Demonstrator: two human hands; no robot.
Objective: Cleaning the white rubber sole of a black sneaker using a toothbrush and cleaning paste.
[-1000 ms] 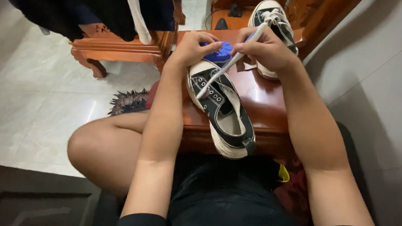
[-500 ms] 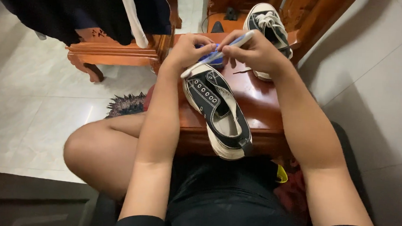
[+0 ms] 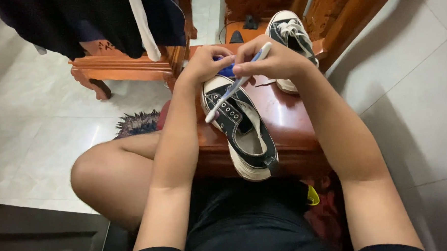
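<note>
A black canvas sneaker point(image 3: 243, 131) with a white sole lies on the red-brown wooden table point(image 3: 290, 124), its toe pointing away from me. My right hand point(image 3: 273, 59) grips a white and blue toothbrush point(image 3: 233, 88) slanting down over the shoe's eyelets. My left hand point(image 3: 204, 63) is closed on a small blue object point(image 3: 227, 69) at the shoe's toe. A second matching sneaker point(image 3: 292, 37), laced in white, stands farther back on the table.
A carved wooden chair point(image 3: 119, 64) with dark clothes point(image 3: 86, 11) draped over it stands at the left. A small patterned rug point(image 3: 139, 122) lies on the tiled floor. My bare knee point(image 3: 109, 170) is below left. A tiled wall point(image 3: 419, 85) runs along the right.
The toothbrush has swung from pointing up and away to slanting down across the shoe's eyelets. Both hands stayed at the toe of the shoe.
</note>
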